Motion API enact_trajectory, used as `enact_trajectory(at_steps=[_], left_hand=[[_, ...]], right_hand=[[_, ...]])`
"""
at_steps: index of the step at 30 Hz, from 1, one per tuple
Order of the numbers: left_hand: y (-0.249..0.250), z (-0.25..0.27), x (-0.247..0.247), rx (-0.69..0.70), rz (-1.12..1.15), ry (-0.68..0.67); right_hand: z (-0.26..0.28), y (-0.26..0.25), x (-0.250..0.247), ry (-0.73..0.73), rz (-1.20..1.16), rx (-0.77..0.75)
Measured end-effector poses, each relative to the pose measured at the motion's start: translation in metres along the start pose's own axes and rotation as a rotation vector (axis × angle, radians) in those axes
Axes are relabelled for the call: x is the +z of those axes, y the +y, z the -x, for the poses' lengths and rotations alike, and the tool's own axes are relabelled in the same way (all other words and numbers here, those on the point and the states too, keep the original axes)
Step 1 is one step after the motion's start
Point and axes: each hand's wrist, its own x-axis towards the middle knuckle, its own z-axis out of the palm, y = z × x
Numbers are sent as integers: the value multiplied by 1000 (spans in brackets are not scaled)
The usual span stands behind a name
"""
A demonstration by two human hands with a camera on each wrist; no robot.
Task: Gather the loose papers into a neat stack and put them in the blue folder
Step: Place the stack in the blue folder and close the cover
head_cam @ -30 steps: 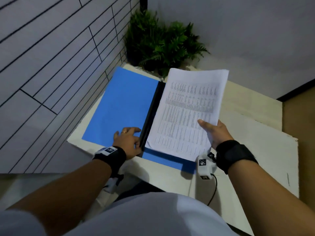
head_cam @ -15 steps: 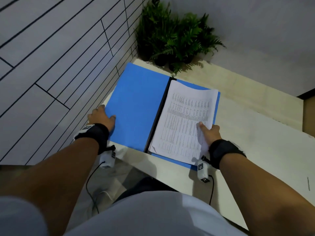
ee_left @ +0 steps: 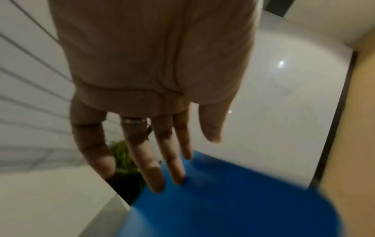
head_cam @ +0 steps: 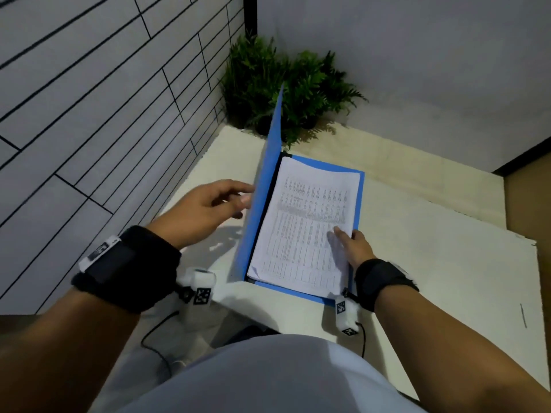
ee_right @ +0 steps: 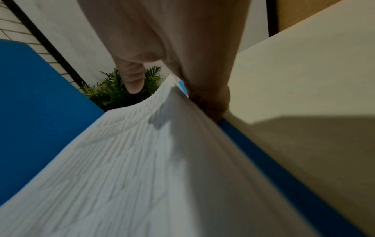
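The blue folder (head_cam: 360,186) lies on the white table (head_cam: 432,239), its left cover (head_cam: 268,186) raised almost upright. My left hand (head_cam: 208,207) touches the cover's outer face with straight fingers (ee_left: 160,174); the left wrist view shows the cover (ee_left: 223,205) under the fingertips. The stack of printed papers (head_cam: 307,222) lies on the folder's right half. My right hand (head_cam: 353,245) grips the stack's right edge, thumb over the top sheet and fingers tucked beneath. From the right wrist, the papers (ee_right: 131,160) curve upward at that edge beside the raised cover (ee_right: 30,96).
A green potted plant (head_cam: 286,93) stands in the far corner behind the folder. A panelled wall (head_cam: 104,99) runs close along the table's left side. Bare tabletop extends to the right of the folder, and the table's near edge is at my body.
The papers came down onto the folder's right half. My left hand moved to the left cover's outer edge and swung the cover up from flat to nearly vertical.
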Motion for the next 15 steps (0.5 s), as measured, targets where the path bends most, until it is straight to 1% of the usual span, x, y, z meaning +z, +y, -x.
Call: enact_trajectory(at_steps=[2,3,4,6,8,9,13,15], left_hand=[[-2,-3,16,-54,29,-207],[-8,-9,23,-94,14,-267],[-19,-19,30,-138,-17,-292],[-42,-40,43,-218,-151,-292],[-63,-58,60,-257,-296,-304],[-70,-61,66,-273,-307,-292],[-94,-75,87,-307,-155,-184],[-101,-80,89,-305,-99,-117]], right_hand=[[4,-2,-5,-38,-59,47],[7,-2,-10,-59,-81,73],[5,2,-14,-84,-108,93],[11,4,-25,-136,-119,105],[16,7,-37,-158,-130,98],[15,9,-39,-180,-160,89],[12,14,-41,-213,-198,72],[12,15,-34,-193,-181,75]])
